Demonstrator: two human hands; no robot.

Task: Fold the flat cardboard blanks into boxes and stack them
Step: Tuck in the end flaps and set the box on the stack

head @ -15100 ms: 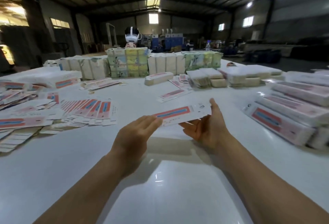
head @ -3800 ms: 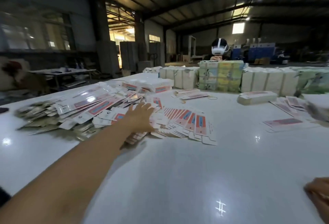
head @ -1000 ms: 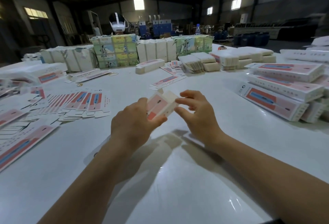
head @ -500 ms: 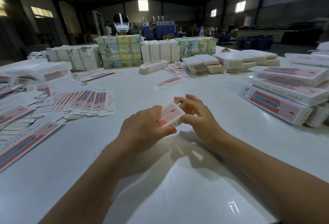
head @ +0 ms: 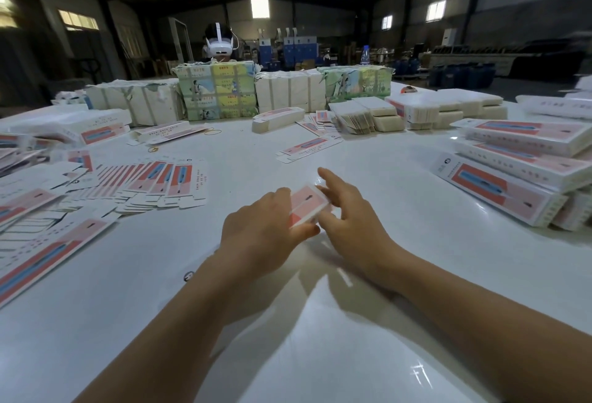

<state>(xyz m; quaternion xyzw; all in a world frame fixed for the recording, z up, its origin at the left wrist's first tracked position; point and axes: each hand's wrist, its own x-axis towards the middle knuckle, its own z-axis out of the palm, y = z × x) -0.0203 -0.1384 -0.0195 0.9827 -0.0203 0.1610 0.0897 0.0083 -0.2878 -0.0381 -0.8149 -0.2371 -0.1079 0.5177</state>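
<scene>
Folding step: left hand point(head: 259, 229) grips the box blank point(head: 307, 207); right hand point(head: 349, 220) pinches its end. Next: close flap, stack.

The single head-worn camera looks forward and down across the white table point(head: 320, 322), close over both forearms, toward twelve o'clock.
</scene>
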